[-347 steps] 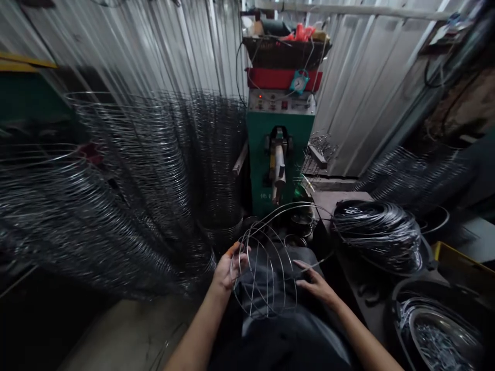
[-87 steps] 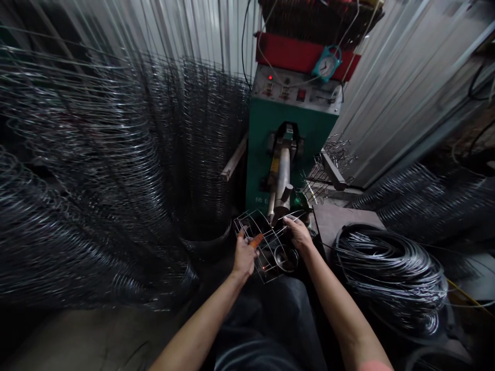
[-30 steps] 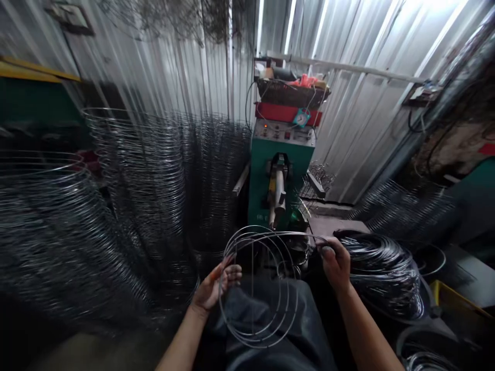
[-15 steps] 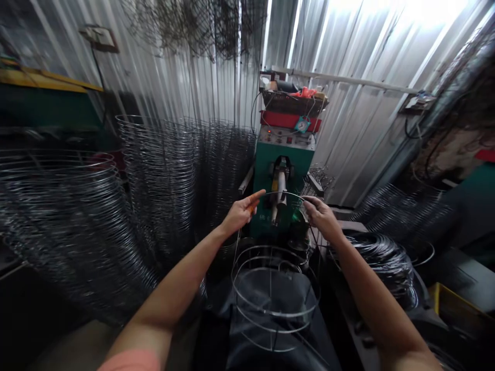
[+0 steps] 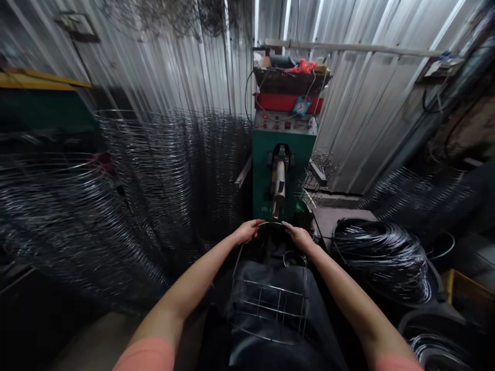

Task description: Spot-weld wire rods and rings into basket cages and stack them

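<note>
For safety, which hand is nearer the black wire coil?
Right: the right hand is apart from the black wire coil, on its left; the left hand is farther off.

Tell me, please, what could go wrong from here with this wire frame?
The wire frame, held at its top by the left hand and right hand, could slip and drop. Its thin wires may scratch the bare forearms. It could also catch on the green machine just ahead.
</note>
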### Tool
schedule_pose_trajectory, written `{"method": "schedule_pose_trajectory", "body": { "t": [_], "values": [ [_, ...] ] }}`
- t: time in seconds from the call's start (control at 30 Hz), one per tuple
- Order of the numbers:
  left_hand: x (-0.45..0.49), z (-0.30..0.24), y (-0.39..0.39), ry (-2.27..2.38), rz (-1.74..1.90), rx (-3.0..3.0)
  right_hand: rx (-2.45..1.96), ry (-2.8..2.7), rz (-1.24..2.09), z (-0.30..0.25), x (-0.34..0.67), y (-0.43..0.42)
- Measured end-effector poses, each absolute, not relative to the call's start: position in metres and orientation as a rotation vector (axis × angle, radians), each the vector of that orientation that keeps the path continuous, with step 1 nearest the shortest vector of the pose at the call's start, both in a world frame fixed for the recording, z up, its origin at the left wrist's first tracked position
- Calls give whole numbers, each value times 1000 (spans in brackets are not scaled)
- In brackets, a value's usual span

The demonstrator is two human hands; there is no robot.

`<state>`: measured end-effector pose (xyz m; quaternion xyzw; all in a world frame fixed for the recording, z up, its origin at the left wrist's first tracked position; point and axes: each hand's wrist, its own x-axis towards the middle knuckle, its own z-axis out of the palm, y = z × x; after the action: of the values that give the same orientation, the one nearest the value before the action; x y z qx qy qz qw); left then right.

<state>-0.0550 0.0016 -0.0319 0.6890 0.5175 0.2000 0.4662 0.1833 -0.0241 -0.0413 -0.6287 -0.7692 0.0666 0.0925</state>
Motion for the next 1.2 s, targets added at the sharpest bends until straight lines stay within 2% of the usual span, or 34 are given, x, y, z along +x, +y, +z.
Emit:
{"method": "schedule_pose_trajectory", "body": {
  "t": [0.17,0.4,1.2],
  "values": [
    [-51,-37,12,1259,525,1886,-1919,-2460,35,-43,177,-19],
    [-43,-40,27,1243,445,2498,-1934,-2593,-145,-41,167,-19],
    [-35,-39,57,1200,456,2482,-1926,-2552,-7,-32,178,17]
  ]
}}
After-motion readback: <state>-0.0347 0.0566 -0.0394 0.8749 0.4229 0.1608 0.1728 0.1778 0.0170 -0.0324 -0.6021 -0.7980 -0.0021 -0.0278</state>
